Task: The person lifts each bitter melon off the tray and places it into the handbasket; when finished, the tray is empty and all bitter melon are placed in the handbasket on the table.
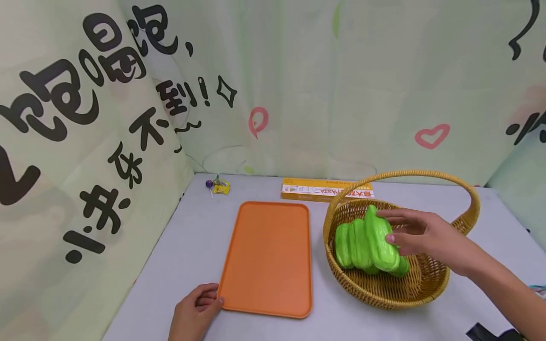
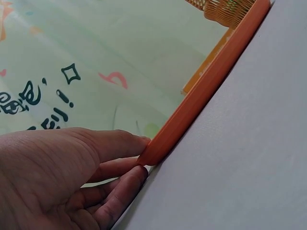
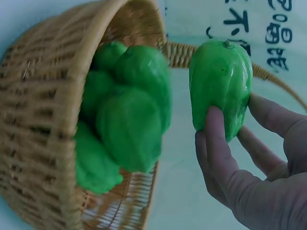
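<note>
In the head view my right hand holds a glossy green ridged fruit, resembling a small green papaya, above the wicker basket. The right wrist view shows the held fruit gripped between thumb and fingers, apart from several like it inside the basket. An orange rectangular tray lies flat on the table to the left of the basket. My left hand pinches its near left corner. Close up in the left wrist view, the fingertips meet at the tray's edge.
A yellow pasta box lies along the back of the table, partly behind the basket's tall handle. Small wrapped candies and a lollipop sit at the back left. Printed curtains enclose the back and sides.
</note>
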Demonstrator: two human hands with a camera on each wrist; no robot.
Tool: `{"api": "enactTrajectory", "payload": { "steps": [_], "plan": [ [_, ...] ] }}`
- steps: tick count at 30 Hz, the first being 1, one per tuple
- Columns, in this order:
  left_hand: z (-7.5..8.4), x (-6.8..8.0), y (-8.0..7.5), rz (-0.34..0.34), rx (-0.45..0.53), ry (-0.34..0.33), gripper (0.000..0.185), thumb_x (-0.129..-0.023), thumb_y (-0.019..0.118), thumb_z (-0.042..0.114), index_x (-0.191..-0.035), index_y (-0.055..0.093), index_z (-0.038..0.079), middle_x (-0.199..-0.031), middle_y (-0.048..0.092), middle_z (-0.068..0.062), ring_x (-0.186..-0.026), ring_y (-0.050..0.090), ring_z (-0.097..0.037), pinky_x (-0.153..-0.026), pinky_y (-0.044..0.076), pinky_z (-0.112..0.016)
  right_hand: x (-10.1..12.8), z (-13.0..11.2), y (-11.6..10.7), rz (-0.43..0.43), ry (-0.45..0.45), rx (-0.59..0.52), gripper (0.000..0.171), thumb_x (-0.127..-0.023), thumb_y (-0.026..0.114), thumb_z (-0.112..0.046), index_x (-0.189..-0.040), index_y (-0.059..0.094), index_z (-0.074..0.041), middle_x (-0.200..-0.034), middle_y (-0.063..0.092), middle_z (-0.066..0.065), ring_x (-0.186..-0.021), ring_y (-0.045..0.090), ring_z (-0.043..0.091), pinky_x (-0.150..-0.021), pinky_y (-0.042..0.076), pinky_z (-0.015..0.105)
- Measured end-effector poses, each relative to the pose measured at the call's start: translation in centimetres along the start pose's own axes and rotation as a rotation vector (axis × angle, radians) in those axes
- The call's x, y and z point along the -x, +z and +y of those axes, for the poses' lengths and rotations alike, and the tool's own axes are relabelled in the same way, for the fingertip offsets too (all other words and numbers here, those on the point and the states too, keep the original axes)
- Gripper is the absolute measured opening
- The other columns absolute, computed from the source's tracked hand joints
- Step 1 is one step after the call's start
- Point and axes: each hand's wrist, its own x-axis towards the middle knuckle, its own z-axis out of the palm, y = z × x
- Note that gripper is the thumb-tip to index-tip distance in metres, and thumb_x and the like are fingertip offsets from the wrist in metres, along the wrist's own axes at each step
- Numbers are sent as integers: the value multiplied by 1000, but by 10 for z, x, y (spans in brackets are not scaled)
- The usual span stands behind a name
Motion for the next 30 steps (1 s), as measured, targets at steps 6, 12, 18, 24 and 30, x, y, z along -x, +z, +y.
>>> {"api": "enactTrajectory", "payload": {
  "steps": [6, 12, 18, 24, 30],
  "plan": [
    [1, 0, 1, -3, -2, -3, 37, -82, 83, 25, -112, 71, 8, -90, 65, 1, -80, 61, -14, -70, 53, -23, -8, 18, -10, 14, 45, 15, 58, -96, 68, -27, -147, 46, -11, -146, 43, 24, -104, 64, 25, -73, 59, 39],
    [0, 0, 1, 6, -2, 10, 36, -82, 83, 26, -111, 72, 9, -90, 66, 2, -80, 62, -13, -71, 53, -23, -12, 25, -11, -7, 58, -26, 58, -96, 68, -25, -146, 47, -7, -146, 42, 26, -109, 62, 23, -75, 58, 39],
    [0, -1, -1, 13, -10, 10, 36, -82, 82, 28, -111, 72, 9, -90, 66, 2, -80, 62, -13, -72, 53, -23, -14, 26, -9, -20, 71, -52, 59, -96, 67, -26, -148, 45, -7, -145, 42, 28, -114, 59, 32, -76, 58, 39],
    [0, -1, -1, 14, -12, -8, 36, -83, 82, 28, -112, 72, 8, -90, 65, 1, -80, 62, -13, -71, 53, -23, -16, 28, -5, -8, 67, -38, 63, -96, 68, -29, -149, 43, -9, -148, 38, 28, -120, 53, 45, -76, 58, 39],
    [0, 0, 2, 18, -23, -18, 36, -84, 81, 28, -112, 72, 8, -90, 65, 1, -80, 61, -13, -71, 53, -23, -14, 29, -4, 12, 52, -43, 64, -96, 68, -27, -151, 41, -9, -147, 40, 27, -118, 55, 39, -75, 58, 39]
  ]
}}
